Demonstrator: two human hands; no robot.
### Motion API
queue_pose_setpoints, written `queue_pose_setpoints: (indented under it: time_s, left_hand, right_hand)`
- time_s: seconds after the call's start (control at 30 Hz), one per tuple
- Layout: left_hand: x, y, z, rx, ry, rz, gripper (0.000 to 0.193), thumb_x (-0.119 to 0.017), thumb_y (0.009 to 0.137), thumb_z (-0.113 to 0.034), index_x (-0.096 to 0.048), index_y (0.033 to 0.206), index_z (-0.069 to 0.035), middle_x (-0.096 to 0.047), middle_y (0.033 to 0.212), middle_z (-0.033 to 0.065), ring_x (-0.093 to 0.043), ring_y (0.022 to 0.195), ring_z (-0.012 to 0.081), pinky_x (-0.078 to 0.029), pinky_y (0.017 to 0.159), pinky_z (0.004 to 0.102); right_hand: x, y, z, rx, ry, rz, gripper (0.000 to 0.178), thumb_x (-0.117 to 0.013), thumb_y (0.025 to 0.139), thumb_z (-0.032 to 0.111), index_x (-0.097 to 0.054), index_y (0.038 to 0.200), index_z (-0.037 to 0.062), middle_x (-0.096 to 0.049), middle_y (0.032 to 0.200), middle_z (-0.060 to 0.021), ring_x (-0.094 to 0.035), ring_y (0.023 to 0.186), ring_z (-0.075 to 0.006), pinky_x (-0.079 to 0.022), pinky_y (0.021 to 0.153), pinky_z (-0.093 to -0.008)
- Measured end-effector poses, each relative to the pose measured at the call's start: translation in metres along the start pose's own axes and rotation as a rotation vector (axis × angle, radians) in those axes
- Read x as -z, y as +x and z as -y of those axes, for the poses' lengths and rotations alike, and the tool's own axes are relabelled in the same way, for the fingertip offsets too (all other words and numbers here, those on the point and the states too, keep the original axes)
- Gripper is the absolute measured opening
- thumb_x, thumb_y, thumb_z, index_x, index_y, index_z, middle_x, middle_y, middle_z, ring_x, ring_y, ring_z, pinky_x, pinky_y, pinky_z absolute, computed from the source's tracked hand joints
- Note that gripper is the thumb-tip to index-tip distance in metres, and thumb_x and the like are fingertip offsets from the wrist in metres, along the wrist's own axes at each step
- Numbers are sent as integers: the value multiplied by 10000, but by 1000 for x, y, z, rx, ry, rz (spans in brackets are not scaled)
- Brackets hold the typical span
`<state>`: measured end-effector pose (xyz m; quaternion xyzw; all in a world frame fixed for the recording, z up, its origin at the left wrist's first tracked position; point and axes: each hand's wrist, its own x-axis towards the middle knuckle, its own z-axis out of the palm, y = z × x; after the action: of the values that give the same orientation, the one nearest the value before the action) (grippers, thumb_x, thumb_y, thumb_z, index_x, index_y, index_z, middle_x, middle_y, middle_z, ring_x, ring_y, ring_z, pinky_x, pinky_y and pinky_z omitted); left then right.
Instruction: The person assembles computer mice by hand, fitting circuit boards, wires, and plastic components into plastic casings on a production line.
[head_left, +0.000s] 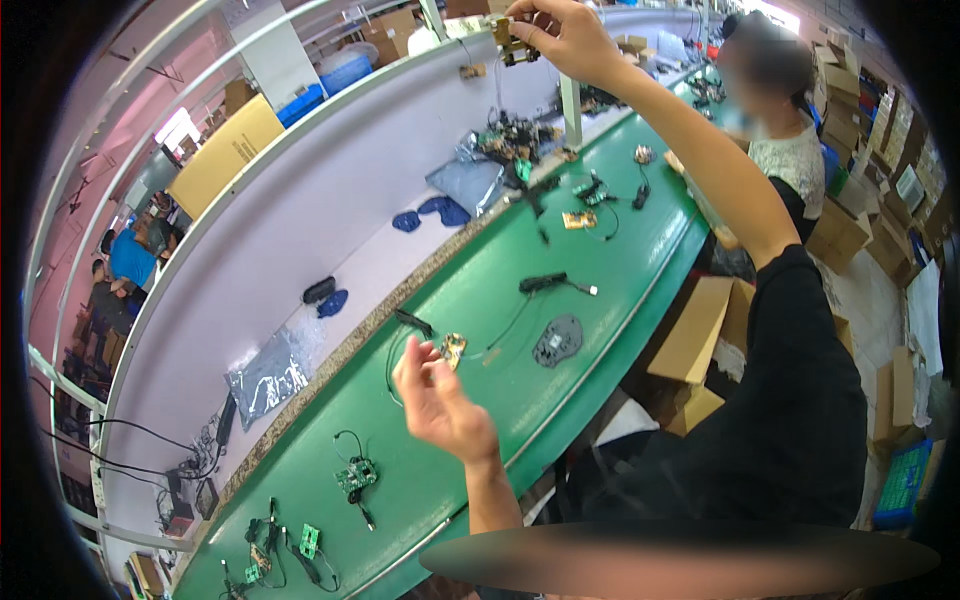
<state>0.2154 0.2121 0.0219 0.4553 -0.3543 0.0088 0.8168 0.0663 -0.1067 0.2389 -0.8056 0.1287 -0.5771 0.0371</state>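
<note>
— Holding anything in the right hand (pixel 575 48)?

— Yes, pinching a brown board (pixel 502 33) between thumb and fingers (pixel 528 36), closed down on its edge. Held up at the top of the view, well apart from the worktop (pixel 640 255).

— And with the left hand (pixel 450 408)?

— Gripping nothing visible. Raised over the worktop, with fingers loosely curled and parted.

— Touching the tan board (pixel 455 348) just past those fingertips?

— Cannot tell. Overlapping it slightly in this view, no more.

— And a little farther out?

— To the right of the tan board, a black cable (pixel 545 283) ending in a white plug (pixel 593 291). Nearer the worktop's front edge, a grey plate (pixel 558 341), lying flat.

— Toward the lower left?

— First a green board (pixel 355 478), then a smaller green board (pixel 310 540), well apart from the first.

— Toward the far end?

— An orange board (pixel 578 219), lying flat on the green surface.

— Behind the worktop?

— Along the ledge (pixel 375 285), a clear bag (pixel 262 382), some blue pieces (pixel 443 210), a grey bag (pixel 467 183) and a heap of parts (pixel 515 140).

— Over to the right?

— Beside the worktop, another person (pixel 790 165); below its front edge, an open carton (pixel 695 330).
</note>
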Motion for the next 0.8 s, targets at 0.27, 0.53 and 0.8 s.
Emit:
queue_pose_setpoints:
  time_s: [0.27,0.53,0.8]
  left_hand:
    - [-38,55,-10,-483,494,154,457,-623,921,-62,-540,1352,67,-599,1285,205,-576,1166,303,-446,979,399]
    - [29,-29,71,586,186,976,154,-614,983,-111,-679,1054,9,-595,787,-2,-512,717,60,-447,652,233]
    - [23,-61,91,1060,32,1170,380,-490,1069,-345,-673,1172,-27,-367,682,-110,-301,587,24,-244,515,212]
  right_hand:
    - [2,-42,89,-49,305,286,274,-652,952,122,-671,1221,76,-594,741,24,-516,640,-36,-436,570,-227]
    - [-11,-305,63,-1040,841,794,253,-554,1006,109,-578,1246,32,-635,1070,-78,-645,690,-117,-558,615,-264]
    - [14,-373,78,-662,280,1140,294,-643,860,217,-615,1095,44,-665,805,-95,-667,759,-276,-522,678,-394]
